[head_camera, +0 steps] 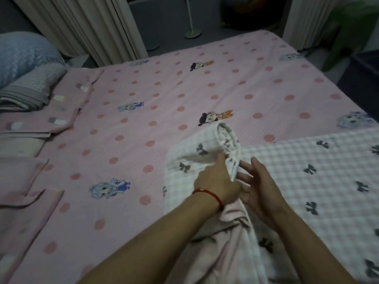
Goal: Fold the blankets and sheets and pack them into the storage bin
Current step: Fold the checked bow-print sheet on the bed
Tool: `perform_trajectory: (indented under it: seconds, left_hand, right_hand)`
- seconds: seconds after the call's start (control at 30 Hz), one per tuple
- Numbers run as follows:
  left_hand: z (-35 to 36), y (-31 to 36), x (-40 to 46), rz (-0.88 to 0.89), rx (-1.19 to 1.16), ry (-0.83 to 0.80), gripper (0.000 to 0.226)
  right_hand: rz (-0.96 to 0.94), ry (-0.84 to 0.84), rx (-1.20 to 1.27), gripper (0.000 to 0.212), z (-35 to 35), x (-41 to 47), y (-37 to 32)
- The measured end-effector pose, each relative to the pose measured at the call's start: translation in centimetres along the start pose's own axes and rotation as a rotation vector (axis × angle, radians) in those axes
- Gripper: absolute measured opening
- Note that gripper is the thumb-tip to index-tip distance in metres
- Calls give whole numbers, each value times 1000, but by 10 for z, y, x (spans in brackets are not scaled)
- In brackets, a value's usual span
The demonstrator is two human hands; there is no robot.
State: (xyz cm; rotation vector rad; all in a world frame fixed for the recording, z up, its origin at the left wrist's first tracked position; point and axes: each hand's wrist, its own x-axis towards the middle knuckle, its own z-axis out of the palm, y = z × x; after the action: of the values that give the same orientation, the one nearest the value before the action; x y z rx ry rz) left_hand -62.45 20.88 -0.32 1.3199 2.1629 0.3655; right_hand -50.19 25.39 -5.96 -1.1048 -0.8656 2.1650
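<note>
Centrally, the left hand [215, 181], a red string bracelet [209, 196] at its wrist, pinches a bunched fold of the pink-and-white checked sheet with dark bows [307, 181], while the right hand [260, 189] hovers beside it with fingers spread and relaxed. That sheet lies over the near right part of the bed [164, 95], whose pink dotted cover carries cartoon figures but no readable writing. Folded blankets [30, 93] are stacked at far left.

Both bare forearms reach forward and converge, the left hand [217, 181], a red string bracelet [209, 196] on its wrist, pinching a raised fold of the checked sheet [307, 181], while just right of that grip the right hand [260, 187] hovers with relaxed, spread fingers.
</note>
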Motion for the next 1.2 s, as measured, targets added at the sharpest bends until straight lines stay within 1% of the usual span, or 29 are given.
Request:
perform_trajectory:
  seconds: [0.03, 0.07, 0.1, 0.17, 0.2, 0.23, 0.27, 0.3, 0.33, 0.37, 0.4, 0.47, 0.5, 0.53, 0.57, 0.6, 0.63, 0.67, 0.7, 0.73, 0.8, 0.83, 0.9, 1.03, 1.1, 1.2]
  left_hand:
    - [22, 10, 8, 8, -17, -22, 60]
    - [34, 18, 11, 14, -41, -84, 59]
    - [47, 20, 15, 12, -94, -193, 56]
    - [58, 12, 16, -18, -331, -414, 42]
    - [58, 1, 11, -32, -416, -436, 37]
    - [57, -14, 7, -15, -426, -346, 36]
    - [54, -30, 4, 23, -356, -167, 37]
    - [50, -47, 6, 87, -219, 48, 39]
    - [44, -60, 14, 156, -10, 221, 44]
    - [34, -70, 23, 197, 188, 309, 50]
    - [23, -73, 34, 212, 309, 314, 56]
    - [22, -76, 69, 234, 374, 214, 65]
    - [32, -76, 81, 226, 381, 150, 67]
    - [47, -76, 87, 216, 404, 111, 70]
    - [65, -77, 92, 194, 442, 98, 74]
    - [82, -79, 95, 166, 488, 102, 77]
    - [96, -82, 97, 134, 509, 125, 79]
    - [106, -86, 98, 115, 528, 151, 81]
    - [112, -89, 102, 116, 549, 185, 84]
    - [115, -90, 105, 120, 555, 217, 86]
    - [121, -95, 107, 144, 540, 265, 90]
    - [125, -97, 107, 156, 534, 285, 92]
    - [131, -98, 111, 156, 533, 305, 92]
    - [134, -94, 117, 123, 561, 259, 91]
    - [133, -93, 118, 100, 561, 240, 91]
    - [133, -91, 117, 106, 554, 245, 90]
  right_hand:
    - [6, 51, -117, 44, -5, 2, -13]
    - [26, 110, -240, 43, -9, 7, -19]
    - [38, 154, -340, 41, -16, 14, -18]
    - [61, 225, -491, 44, -32, 25, -8]
    - [72, 258, -570, 48, -39, 28, 0]
    - [63, 281, -674, 48, -45, 29, 9]
    - [36, 297, -790, 45, -49, 28, 15]
    - [-15, 305, -875, 42, -52, 28, 20]
    - [-73, 314, -909, 42, -55, 28, 20]
    - [-127, 317, -931, 42, -54, 23, 17]
    - [-164, 341, -951, 42, -56, 20, 13]
    - [-204, 390, -1013, 40, -66, 23, 7]
    - [-188, 403, -1093, 40, -71, 22, 7]
    - [-154, 432, -1243, 43, -72, 22, 7]
    - [-158, 479, -1403, 51, -71, 21, 8]
    - [-228, 531, -1534, 60, -65, 22, 9]
    - [-364, 537, -1619, 66, -54, 25, 8]
    - [-501, 478, -1692, 68, -44, 32, 7]
    - [-599, 398, -1778, 67, -39, 46, 7]
    - [-638, 319, -1857, 65, -42, 65, 11]
    - [-536, 261, -1899, 65, -61, 103, 23]
    - [-473, 267, -1887, 66, -74, 116, 31]
    - [-422, 282, -1891, 68, -90, 132, 41]
    - [-475, 254, -1911, 70, -95, 138, 41]
    - [-455, 237, -1931, 70, -97, 141, 41]
    - [-464, 258, -1940, 71, -99, 143, 45]
